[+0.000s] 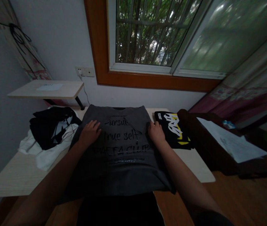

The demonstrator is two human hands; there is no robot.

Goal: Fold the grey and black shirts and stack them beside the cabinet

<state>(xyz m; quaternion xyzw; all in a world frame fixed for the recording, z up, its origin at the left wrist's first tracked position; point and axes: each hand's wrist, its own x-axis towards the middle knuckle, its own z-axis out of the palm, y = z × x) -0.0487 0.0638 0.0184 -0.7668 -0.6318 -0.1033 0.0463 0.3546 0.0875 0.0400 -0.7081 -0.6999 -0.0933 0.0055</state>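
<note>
A dark grey T-shirt (124, 177) with black lettering lies spread on the table, its lower part hanging over the front edge. My left hand (90, 133) rests flat on the shirt's left side with its fingers stretched out. At the shirt's right edge, my right hand (156, 132) has its fingers curled in on the grey fabric. Just right of that hand lies a folded black garment (171, 130) with white and yellow print. The shirt's sleeves are not visible.
Crumpled black clothing (46, 125) and white clothing (45, 158) lie on the left of the pale table (11, 179). A small raised shelf (65, 89) stands at the back left. Right of the table is a dark brown piece of furniture (201, 144) with a paper sheet (232, 141).
</note>
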